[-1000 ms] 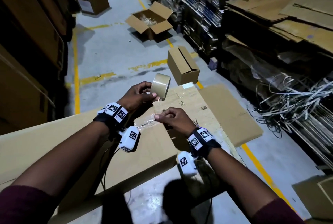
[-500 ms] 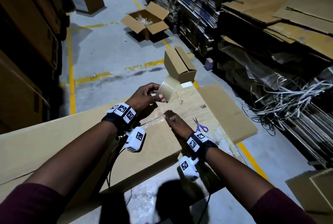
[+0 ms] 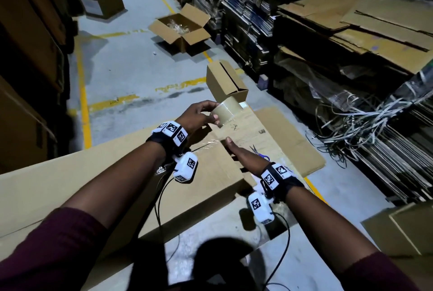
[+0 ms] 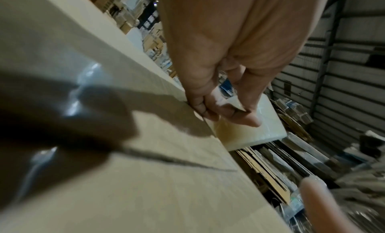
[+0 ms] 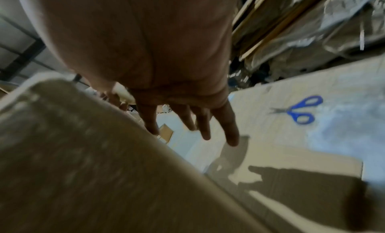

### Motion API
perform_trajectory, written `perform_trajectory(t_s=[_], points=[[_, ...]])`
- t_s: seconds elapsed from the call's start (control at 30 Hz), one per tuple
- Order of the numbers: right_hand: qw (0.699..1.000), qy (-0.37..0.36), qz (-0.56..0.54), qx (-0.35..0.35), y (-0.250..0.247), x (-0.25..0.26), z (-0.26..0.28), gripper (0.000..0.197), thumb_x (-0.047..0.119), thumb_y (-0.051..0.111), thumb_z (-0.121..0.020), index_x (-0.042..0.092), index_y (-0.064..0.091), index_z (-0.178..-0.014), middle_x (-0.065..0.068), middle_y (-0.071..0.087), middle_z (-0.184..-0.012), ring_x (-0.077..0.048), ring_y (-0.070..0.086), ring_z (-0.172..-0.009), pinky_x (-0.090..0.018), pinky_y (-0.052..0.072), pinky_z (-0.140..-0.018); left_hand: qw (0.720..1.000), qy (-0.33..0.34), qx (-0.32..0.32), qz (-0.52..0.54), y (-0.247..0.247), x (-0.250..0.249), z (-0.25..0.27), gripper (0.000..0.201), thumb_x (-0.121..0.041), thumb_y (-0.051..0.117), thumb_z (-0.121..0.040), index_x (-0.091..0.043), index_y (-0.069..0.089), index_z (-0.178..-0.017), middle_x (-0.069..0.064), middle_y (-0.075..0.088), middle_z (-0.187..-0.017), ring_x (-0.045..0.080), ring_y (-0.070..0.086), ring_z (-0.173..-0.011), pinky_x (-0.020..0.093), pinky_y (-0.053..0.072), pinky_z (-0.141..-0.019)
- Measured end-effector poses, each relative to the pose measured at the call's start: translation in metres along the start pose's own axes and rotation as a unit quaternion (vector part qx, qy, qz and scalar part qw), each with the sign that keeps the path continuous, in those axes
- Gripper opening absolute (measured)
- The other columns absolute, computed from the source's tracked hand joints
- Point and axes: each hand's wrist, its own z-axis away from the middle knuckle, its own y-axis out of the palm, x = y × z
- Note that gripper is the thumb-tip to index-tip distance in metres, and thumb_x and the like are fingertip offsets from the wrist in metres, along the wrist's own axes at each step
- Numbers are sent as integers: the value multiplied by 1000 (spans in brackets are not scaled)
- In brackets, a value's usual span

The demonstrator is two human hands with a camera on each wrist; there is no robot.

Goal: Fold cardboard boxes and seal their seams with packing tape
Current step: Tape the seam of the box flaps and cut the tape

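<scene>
Tape roll (image 3: 228, 110) sits gripped in the left hand (image 3: 196, 116) above the cardboard box (image 3: 131, 173), where the right hand (image 3: 244, 157) lies flat with straight fingers.

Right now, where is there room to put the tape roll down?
There is bare room on the flat cardboard sheet, beyond the scissors and short of the small box. The grey floor between the yellow lines is bare too. It is crowded by the strap tangle and where the right hand presses the big box.

Dim warehouse, grey concrete floor (image 3: 121, 72), yellow lines (image 3: 82, 93).
</scene>
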Motion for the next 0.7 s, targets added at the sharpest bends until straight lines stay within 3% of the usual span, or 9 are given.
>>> perform_trajectory(t_s=[0.07, 0.13, 0.2, 0.3, 0.37, 0.47, 0.57, 0.63, 0.7], points=[[987, -33, 90, -129, -18, 4, 5, 72, 56, 52, -100, 24, 29, -160, -3, 34, -163, -23, 43, -141, -30, 42, -100, 999, -6, 28, -33, 0, -9, 2, 31, 17, 54, -91, -3, 65, -111, 12, 65, -102, 15, 66, -66, 22, 52, -63], [963, -118, 54, -238, -37, 9, 12, 90, 34, 78, -89, 25, 22, -160, -1, 28, -164, -21, 47, -136, -28, 48, -89, 993, 9, 76, -88, -4, -21, 4, 38, 20, 49, -91, -5, 67, -114, 17, 64, -111, 17, 62, -73, 19, 52, -65], [956, -187, 60, -218, -53, 16, 24, 95, 18, 88, -79, 33, 32, -154, 8, 32, -162, -11, 44, -137, -33, 50, -99, 984, 16, 128, -124, -8, -34, 8, 42, 20, 47, -91, -8, 68, -114, 17, 65, -115, 18, 59, -78, 17, 51, -66], [956, -205, 130, -166, -59, 35, 47, 55, 17, 94, -70, 17, 66, -117, 2, 68, -124, -13, 60, -118, -40, 47, -104, 975, 8, 184, -124, -15, -49, 11, 42, 20, 47, -91, -3, 66, -120, 8, 67, -110, 7, 64, -79, 17, 52, -68], [962, -207, 100, -149, -50, 43, 62, 44, 16, 95, -68, 7, 67, -100, -9, 72, -106, -24, 66, -105, -43, 50, -97, 976, -18, 186, -113, -18, -51, 10, 37, 17, 55, -90, -4, 67, -118, 3, 70, -103, 11, 65, -87, 21, 55, -72], [964, -218, 61, -142, -30, 44, 75, 43, 17, 96, -67, 3, 64, -93, -14, 71, -96, -20, 66, -89, -40, 52, -78, 978, -89, 175, -73, -22, -44, 13, 21, 11, 67, -86, -2, 74, -100, 9, 75, -88, 18, 70, -80, 29, 60, -80], [966, -212, 39, -142, -12, 44, 85, 41, 17, 95, -69, 5, 64, -92, -1, 69, -85, -9, 61, -80, -29, 48, -65, 975, -127, 171, -62, -28, -42, 21, 13, 4, 78, -78, -1, 79, -89, 15, 76, -90, 22, 73, -79, 36, 60, -84], [968, -209, 9, -137, -4, 43, 91, 35, 8, 92, -71, 5, 65, -92, 6, 68, -82, -6, 60, -77, -17, 45, -63, 972, -132, 179, -74, -34, -43, 26, 17, 0, 80, -74, -4, 80, -90, 14, 77, -93, 21, 73, -82, 34, 60, -84], [969, -208, -16, -130, 1, 44, 94, 31, 6, 90, -73, 11, 66, -92, 6, 68, -83, -7, 61, -77, -17, 46, -63, 974, -145, 166, -52, -37, -45, 30, 18, 4, 75, -79, -1, 78, -96, 13, 77, -93, 21, 74, -82, 32, 62, -77]])
